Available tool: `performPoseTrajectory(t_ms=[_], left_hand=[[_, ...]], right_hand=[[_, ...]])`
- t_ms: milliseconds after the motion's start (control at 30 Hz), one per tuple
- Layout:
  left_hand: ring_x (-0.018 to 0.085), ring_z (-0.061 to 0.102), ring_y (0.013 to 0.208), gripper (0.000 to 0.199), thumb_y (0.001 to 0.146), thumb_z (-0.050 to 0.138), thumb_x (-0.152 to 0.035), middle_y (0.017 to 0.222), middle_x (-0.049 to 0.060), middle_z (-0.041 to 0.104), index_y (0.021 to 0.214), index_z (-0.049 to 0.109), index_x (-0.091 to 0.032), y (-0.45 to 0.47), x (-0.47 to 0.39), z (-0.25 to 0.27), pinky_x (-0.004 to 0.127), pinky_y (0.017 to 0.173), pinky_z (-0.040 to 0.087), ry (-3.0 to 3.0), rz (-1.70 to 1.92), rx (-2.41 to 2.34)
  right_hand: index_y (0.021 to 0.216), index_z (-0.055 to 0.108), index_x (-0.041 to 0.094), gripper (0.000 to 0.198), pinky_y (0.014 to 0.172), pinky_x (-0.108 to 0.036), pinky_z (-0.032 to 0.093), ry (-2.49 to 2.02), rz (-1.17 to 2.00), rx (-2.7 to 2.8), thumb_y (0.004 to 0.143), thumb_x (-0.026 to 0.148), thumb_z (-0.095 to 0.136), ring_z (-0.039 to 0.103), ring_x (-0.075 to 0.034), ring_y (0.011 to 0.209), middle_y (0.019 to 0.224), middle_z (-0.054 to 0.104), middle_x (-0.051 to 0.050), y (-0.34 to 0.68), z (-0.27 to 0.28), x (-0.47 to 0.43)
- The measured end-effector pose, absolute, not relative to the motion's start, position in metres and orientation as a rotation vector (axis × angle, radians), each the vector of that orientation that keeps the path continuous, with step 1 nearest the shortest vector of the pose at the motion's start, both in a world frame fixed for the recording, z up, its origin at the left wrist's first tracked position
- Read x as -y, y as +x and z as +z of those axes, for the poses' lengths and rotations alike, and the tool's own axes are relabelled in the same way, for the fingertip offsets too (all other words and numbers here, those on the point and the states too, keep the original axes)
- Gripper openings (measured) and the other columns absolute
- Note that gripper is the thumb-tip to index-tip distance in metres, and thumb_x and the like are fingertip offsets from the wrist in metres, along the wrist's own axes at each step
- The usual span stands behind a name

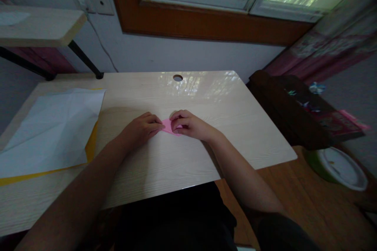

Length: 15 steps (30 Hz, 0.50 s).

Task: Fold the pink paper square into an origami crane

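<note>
A small piece of folded pink paper lies on the pale wood-grain desk, between my two hands. My left hand pinches its left end, thumb and fingers pressed together. At the right end, my right hand has its fingers curled and closed around the paper, covering part of it. The exact shape of the folds under the right fingers is hidden.
White sheets over yellow paper cover the desk's left side. A raised shelf stands at the back left. A cable hole sits near the back edge. Right of the desk are a dark wooden cabinet and a round green-and-white bin.
</note>
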<state>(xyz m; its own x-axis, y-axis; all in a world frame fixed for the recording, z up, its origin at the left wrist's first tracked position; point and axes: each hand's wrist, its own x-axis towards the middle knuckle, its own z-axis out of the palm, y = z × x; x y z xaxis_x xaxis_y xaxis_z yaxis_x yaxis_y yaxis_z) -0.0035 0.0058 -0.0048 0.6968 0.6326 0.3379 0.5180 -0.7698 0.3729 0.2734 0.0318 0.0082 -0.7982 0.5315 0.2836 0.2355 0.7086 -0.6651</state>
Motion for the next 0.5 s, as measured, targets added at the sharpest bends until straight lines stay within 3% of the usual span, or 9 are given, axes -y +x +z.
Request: performPoseTrajectory(t_ms=[300,500], left_hand=[[0.020,0.061,0.104,0.030,0.099,0.055,-0.016,0.117,0.009,0.068,0.124,0.070,-0.024,-0.0044,-0.0034,-0.0051,0.035,0.090,0.054,2.796,0.655,-0.878],[0.021,0.062,0.108,0.027,0.098,0.061,-0.022,0.119,0.008,0.068,0.123,0.070,-0.025,-0.0068,-0.0020,-0.0046,0.037,0.095,0.054,2.727,0.646,-0.839]], right_hand=[[0.097,0.071,0.020,0.012,0.100,-0.042,0.052,-0.589,0.851,2.387,0.096,0.015,0.060,0.061,-0.021,0.110,0.115,0.066,-0.010,0.2722,0.0104,-0.0295],[0.097,0.071,0.020,0.013,0.095,-0.039,0.055,-0.578,0.826,2.362,0.096,0.015,0.059,0.064,-0.020,0.106,0.111,0.069,-0.009,0.2734,0.0049,-0.0316]])
